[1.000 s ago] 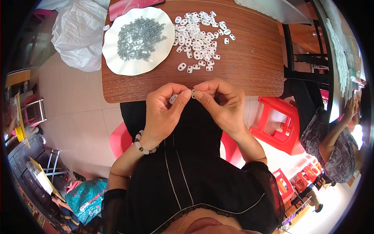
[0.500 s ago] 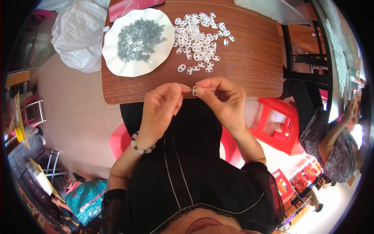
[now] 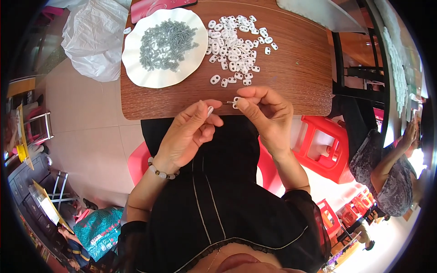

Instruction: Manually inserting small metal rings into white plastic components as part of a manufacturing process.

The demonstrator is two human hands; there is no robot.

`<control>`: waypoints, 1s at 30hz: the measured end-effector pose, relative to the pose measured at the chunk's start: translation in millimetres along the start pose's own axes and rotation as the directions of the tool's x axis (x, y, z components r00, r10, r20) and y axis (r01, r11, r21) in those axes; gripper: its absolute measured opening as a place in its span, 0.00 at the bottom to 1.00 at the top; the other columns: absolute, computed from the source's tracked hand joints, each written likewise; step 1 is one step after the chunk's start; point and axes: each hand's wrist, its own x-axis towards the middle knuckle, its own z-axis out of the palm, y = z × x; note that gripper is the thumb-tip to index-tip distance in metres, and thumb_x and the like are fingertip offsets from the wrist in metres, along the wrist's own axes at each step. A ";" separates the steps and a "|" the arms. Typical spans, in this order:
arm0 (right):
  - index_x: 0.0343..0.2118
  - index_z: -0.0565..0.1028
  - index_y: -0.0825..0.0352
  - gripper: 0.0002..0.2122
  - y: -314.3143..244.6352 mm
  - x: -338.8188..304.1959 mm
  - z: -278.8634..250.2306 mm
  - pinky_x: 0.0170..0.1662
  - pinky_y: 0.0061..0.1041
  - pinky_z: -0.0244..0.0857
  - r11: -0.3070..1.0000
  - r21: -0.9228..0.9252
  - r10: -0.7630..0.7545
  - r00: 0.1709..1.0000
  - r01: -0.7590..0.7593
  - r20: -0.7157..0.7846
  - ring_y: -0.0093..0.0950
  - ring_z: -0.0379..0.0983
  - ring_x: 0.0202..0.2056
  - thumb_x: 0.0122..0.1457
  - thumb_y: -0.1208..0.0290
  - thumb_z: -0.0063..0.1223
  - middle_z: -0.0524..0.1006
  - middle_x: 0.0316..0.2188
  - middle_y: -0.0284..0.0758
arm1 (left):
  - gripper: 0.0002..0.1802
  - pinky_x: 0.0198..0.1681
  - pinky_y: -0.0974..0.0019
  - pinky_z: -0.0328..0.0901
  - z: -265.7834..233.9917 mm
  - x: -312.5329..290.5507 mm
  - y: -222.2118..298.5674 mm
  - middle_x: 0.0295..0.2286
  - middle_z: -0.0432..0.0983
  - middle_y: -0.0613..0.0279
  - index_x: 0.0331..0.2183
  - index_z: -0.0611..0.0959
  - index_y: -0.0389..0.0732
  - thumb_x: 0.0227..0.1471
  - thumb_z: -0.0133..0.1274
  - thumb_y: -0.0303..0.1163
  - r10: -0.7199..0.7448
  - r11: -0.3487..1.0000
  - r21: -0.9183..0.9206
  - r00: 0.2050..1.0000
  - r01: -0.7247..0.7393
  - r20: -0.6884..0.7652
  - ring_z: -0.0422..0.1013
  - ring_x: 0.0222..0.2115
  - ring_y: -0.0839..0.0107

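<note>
Hands: left hand (image 3: 189, 132) pinches one clip (image 3: 210, 110), right hand (image 3: 266, 113) another (image 3: 236, 102).

Brown wooden table (image 3: 291, 77) at top, white scalloped plate (image 3: 136, 68) on its left part, heaped with small grey pieces (image 3: 167, 43). Just right of the plate, a loose pile of white plastic pieces (image 3: 234, 43) on the bare wood. Pink flat thing (image 3: 154, 7) at the table's far edge. Crumpled white bag (image 3: 93, 38) on the floor to the left. Red stool (image 3: 321, 148) at right, another person (image 3: 384, 173) in a patterned top seated beyond it. Teal bag (image 3: 98, 230) lower left
</note>
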 end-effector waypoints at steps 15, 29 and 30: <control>0.40 0.76 0.71 0.09 13.5 -1.0 -12.0 0.31 0.13 0.63 0.977 0.191 0.083 0.994 -0.096 0.076 0.13 0.69 0.28 0.58 0.74 0.57 0.77 0.29 0.28 | 0.19 0.35 0.78 0.66 5.0 0.0 -2.8 0.37 0.77 0.61 0.49 0.74 0.35 0.60 0.49 0.35 0.008 0.998 0.065 1.000 -0.008 0.005 0.71 0.32 0.81; 0.34 0.75 0.68 0.07 16.2 -6.3 -10.5 0.32 0.14 0.61 0.967 0.162 0.168 0.971 -0.195 0.168 0.13 0.68 0.30 0.61 0.69 0.53 0.77 0.28 0.28 | 0.14 0.35 0.76 0.67 -4.9 4.1 -6.5 0.34 0.78 0.63 0.42 0.80 0.37 0.55 0.56 0.35 0.077 0.993 0.094 0.994 -0.070 -0.076 0.72 0.30 0.80; 0.33 0.75 0.68 0.06 16.3 -6.4 -10.8 0.32 0.14 0.61 0.973 0.125 0.170 0.970 -0.193 0.172 0.13 0.68 0.30 0.61 0.70 0.53 0.77 0.29 0.28 | 0.14 0.35 0.76 0.66 -4.1 3.4 -5.4 0.33 0.78 0.64 0.42 0.80 0.37 0.55 0.56 0.35 0.072 0.995 0.074 0.995 -0.066 -0.070 0.71 0.30 0.80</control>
